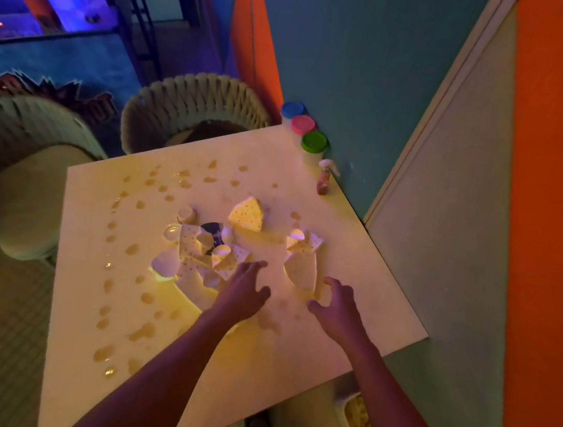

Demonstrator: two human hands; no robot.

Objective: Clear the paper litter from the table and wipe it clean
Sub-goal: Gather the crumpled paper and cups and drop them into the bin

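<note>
A white square table [362, 280] carries a heap of crumpled dotted paper cups and scraps [199, 250] at its middle. A folded dotted paper piece [247, 214] lies behind the heap. Another crushed paper cup [302, 258] lies to the right. Wet yellowish drops [138, 222] spot the table's left and far side. My left hand [243, 291] hovers with fingers spread at the heap's near right edge, holding nothing. My right hand [336, 310] is open just below the right-hand cup, fingers curled toward it.
A small spray bottle [325, 178] and three tubs with blue, pink and green lids [302, 124] stand at the far right corner by the wall. Two wicker chairs [194, 105] sit beyond and left of the table. A bin [358, 418] shows under the near right edge.
</note>
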